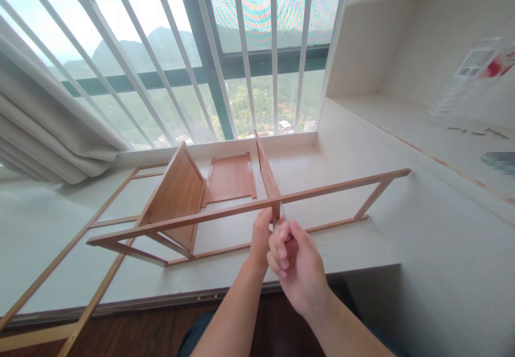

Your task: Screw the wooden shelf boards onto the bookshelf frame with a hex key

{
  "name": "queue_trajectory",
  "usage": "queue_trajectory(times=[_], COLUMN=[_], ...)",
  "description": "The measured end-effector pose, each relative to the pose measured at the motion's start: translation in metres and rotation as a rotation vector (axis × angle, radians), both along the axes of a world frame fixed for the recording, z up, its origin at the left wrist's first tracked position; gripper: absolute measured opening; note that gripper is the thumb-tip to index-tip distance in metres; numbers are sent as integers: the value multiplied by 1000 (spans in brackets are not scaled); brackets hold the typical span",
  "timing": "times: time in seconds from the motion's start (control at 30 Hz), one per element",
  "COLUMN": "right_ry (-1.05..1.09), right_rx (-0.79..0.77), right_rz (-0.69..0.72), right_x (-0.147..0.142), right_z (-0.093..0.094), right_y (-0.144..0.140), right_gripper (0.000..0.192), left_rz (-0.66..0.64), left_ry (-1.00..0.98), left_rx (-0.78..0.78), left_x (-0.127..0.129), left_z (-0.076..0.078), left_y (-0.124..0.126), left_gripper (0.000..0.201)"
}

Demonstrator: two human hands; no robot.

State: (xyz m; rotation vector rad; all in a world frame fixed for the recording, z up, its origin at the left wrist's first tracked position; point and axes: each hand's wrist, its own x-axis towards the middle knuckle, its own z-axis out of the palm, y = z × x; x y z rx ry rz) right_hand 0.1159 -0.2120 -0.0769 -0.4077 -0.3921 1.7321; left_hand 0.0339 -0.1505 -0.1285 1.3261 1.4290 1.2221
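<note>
A wooden frame (338,186) of thin brown rails stands on edge across a white window ledge (362,249). Two brown panels fit into it: a wide one (177,196) tilted at the left and a narrow upright one (266,172) in the middle. My left hand (260,234) grips the frame's top rail just below the narrow panel. My right hand (295,263) is closed around a thin metal tool (282,210) whose tip points at that joint. A third brown panel (230,177) lies flat behind.
Another thin wooden frame (60,255) lies flat at the left and reaches over the ledge's front edge. A curtain (48,131) hangs at the far left. White bars cover the window (241,51). A shelf (442,131) at the right holds a plastic bag (470,78) and small screws.
</note>
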Motion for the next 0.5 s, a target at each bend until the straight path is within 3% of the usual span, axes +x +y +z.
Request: queue_trajectory(times=[0.1, 0.23, 0.5], right_ry=[5, -42, -181], right_rx=[12, 32, 83], right_rz=[7, 8, -23], right_x=[2, 4, 3], right_z=[-2, -2, -4], right_y=[0, 1, -3], right_gripper=[34, 38, 40], left_rz=[-41, 1, 14], left_ry=[90, 143, 163], left_rx=[99, 228, 225], left_x=[0, 1, 1], left_z=[-4, -6, -6], left_y=[2, 2, -2], left_gripper=[31, 32, 32])
